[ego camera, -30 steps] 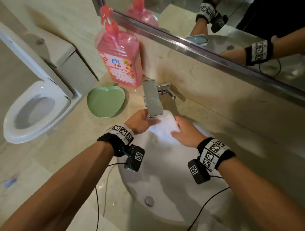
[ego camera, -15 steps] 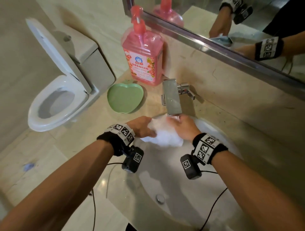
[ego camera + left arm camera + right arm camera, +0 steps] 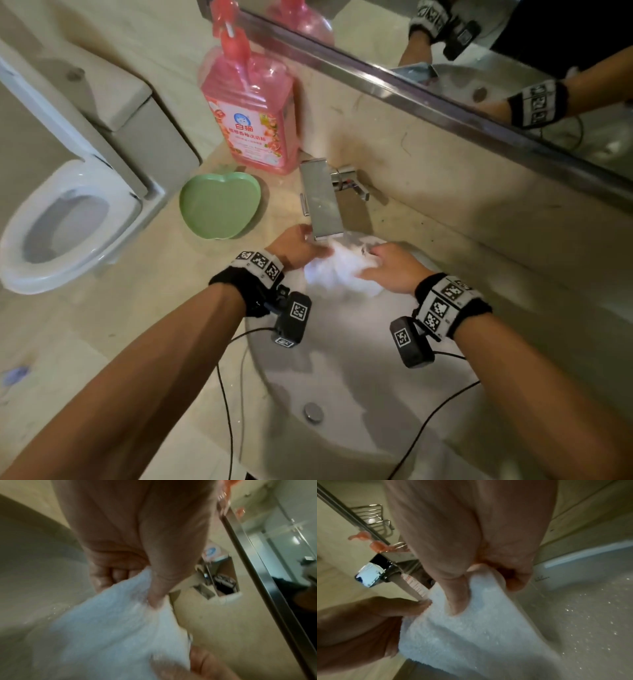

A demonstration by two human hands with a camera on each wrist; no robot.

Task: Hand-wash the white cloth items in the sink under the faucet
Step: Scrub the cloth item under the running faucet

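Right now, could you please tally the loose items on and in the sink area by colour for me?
Pink: 1, the soap bottle
Green: 1, the dish
White: 1, the cloth, gripped by the left hand and the right hand
Total: 3

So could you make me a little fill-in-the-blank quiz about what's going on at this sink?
1. Both hands hold a white ____ under the faucet.
2. The soap bottle behind the faucet is ____ in colour.
3. The green dish is shaped like an ____.
4. Left of the counter stands a white ____ with its lid up.

Missing words: cloth; pink; apple; toilet.
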